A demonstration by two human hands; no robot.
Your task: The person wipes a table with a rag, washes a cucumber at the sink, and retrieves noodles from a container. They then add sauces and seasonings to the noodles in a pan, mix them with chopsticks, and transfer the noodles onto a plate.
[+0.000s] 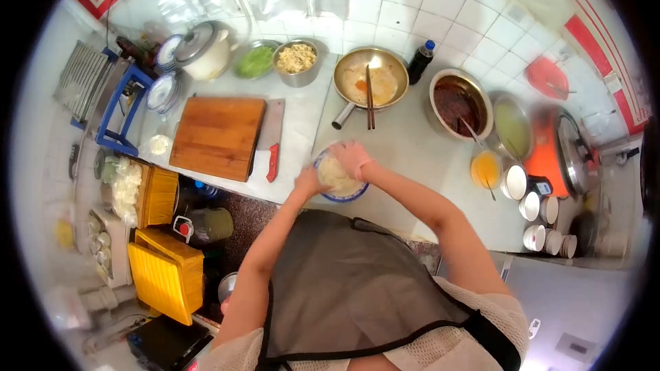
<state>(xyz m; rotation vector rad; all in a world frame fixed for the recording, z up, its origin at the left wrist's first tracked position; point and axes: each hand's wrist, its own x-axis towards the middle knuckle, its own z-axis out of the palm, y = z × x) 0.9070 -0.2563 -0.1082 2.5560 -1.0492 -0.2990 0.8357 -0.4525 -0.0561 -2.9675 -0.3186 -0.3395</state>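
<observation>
A white bowl with a blue rim [346,198] stands near the counter's front edge, filled with a pale, whitish food [337,177] whose kind I cannot make out. My left hand [309,181] is bare and closes on the bowl's left side. Over its far right side reaches my right hand [351,159], in a thin, pinkish see-through glove. The right fingers are bent and blurred at the far rim, and their grip is unclear. Beyond the bowl sits a metal frying pan [350,69] with a pair of chopsticks [370,99] across its edge.
Left are a wooden cutting board [218,136], a red-handled cleaver [272,134] and a rice cooker [203,51]. Farther back stand a bowl of yellowish food [296,58] and a dark bottle [420,62]. Right are a dark red sauce pot [457,106], an orange-yellow bowl [486,166] and stacked white bowls [513,183].
</observation>
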